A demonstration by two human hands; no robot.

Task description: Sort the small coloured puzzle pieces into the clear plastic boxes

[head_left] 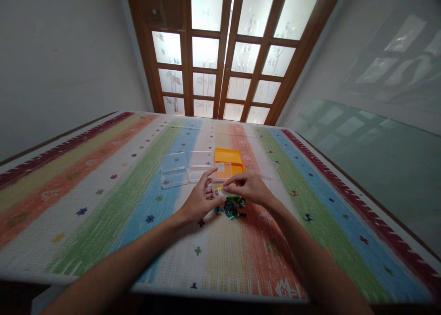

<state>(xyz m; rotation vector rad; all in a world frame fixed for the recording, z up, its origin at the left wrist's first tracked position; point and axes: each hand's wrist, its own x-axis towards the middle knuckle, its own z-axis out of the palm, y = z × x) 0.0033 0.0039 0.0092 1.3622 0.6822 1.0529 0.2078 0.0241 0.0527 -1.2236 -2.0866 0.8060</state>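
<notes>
My left hand [200,200] is above the cloth with its index finger raised, its other fingers curled and its thumb reaching inward. Whatever lies in its grasp is too small and blurred to name. Facing it, my right hand [253,188] has thumb and fingertips pinched at a small yellow piece [219,187], which shows between the two hands with something whitish just under it. Below my hands lies a loose pile of small toy building bricks [231,208], mostly blue, green, yellow and black. The right hand partly covers the pile's upper edge.
Behind my hands, an orange plastic box [228,155] lies with its lid open. Clear plastic boxes [174,177] with raised lids stand to its left. A striped cloth [138,241] covers the table. Beyond are wood-framed glass doors [225,53]; a glass panel [372,154] leans right.
</notes>
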